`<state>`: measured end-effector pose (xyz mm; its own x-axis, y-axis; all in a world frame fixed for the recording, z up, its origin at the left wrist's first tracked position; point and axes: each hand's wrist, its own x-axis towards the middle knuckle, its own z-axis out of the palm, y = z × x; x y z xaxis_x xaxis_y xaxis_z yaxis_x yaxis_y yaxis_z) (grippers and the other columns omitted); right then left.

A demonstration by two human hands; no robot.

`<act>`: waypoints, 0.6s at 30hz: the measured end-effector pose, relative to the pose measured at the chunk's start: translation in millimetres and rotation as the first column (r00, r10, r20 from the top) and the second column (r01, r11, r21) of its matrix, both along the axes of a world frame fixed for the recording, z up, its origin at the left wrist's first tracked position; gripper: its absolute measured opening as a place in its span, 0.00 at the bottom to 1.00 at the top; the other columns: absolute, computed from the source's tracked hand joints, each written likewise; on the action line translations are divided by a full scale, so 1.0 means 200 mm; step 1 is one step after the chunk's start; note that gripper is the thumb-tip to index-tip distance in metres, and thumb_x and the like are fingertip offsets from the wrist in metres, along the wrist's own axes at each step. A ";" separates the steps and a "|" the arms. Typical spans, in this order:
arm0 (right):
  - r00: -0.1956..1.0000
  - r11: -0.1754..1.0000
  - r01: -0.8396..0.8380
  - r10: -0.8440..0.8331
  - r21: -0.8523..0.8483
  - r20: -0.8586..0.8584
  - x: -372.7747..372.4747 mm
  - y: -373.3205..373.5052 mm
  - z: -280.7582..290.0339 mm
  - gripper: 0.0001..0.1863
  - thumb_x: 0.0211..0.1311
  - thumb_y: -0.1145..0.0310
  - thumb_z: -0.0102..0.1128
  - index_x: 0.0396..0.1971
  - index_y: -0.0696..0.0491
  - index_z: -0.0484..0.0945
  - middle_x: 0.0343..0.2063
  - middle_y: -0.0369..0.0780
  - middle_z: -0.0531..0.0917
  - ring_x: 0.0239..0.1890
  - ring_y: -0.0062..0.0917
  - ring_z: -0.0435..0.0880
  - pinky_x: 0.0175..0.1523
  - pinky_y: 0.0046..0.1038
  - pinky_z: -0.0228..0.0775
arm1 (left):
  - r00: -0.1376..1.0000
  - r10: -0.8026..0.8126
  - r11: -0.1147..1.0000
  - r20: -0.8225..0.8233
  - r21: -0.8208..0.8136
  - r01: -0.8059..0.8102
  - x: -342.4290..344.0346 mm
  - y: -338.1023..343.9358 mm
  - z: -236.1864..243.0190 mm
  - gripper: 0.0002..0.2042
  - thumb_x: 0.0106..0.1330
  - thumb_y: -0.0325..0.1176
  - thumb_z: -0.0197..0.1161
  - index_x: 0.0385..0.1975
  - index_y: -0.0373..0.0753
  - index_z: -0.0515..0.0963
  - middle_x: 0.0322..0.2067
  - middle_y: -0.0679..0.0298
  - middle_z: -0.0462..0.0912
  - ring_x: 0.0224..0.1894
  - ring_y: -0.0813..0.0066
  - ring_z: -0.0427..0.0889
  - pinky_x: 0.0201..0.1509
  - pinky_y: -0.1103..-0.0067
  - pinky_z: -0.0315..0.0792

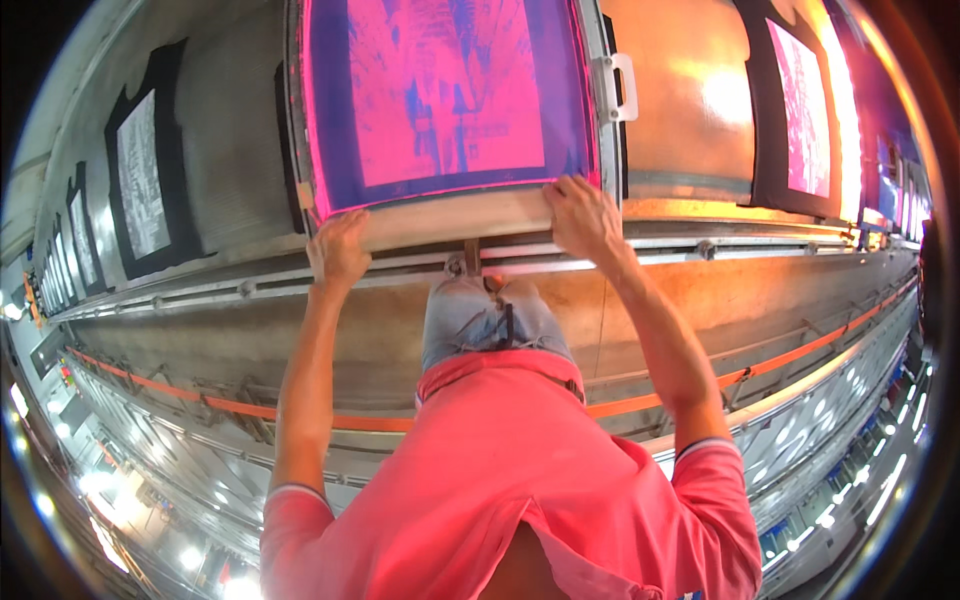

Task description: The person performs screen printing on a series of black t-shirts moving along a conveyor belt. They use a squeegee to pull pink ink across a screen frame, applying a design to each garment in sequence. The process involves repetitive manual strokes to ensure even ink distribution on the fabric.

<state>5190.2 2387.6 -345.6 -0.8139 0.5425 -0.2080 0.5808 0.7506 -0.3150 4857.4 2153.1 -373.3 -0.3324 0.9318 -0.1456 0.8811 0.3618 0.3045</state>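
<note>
A screen-printing frame [455, 219] lies flat in front of me, its pale near bar toward my body. Its mesh [327, 120] is purple round the border, with a pink and blue picture area in the middle. The near left corner of the frame is in my left hand [342, 250], fingers curled over the bar. At the near right corner, my right hand [585, 220] grips the same bar, knuckles up. Both arms reach forward, and the undersides of the fingers are hidden. On the frame's right side sits a white handle [624, 87], apart from my right hand.
The frame rests over a long table [225, 130] with a metal rail [200, 283] along its near edge. Black-bordered printed panels [145, 175] lie to the left, and another printed panel [800, 105] to the right under orange light. An orange strip [640, 405] runs behind me.
</note>
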 end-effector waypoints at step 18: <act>0.783 0.803 0.420 -0.556 -0.424 -0.278 0.13 0.46 0.22 0.35 0.63 0.43 0.63 0.57 0.60 0.79 0.54 0.52 0.83 0.60 0.40 0.80 0.64 0.38 0.70 | 0.985 -0.112 0.990 0.133 0.101 0.099 0.46 0.40 0.06 0.07 0.51 0.21 0.56 0.28 0.36 0.80 0.32 0.52 0.85 0.37 0.48 0.85 0.46 0.57 0.77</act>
<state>5216.6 2479.2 -301.7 -0.5048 0.8436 -0.1831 0.6258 0.2115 -0.7508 4948.6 2233.3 -360.6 -0.2146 0.9722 -0.0933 0.8599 0.2334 0.4539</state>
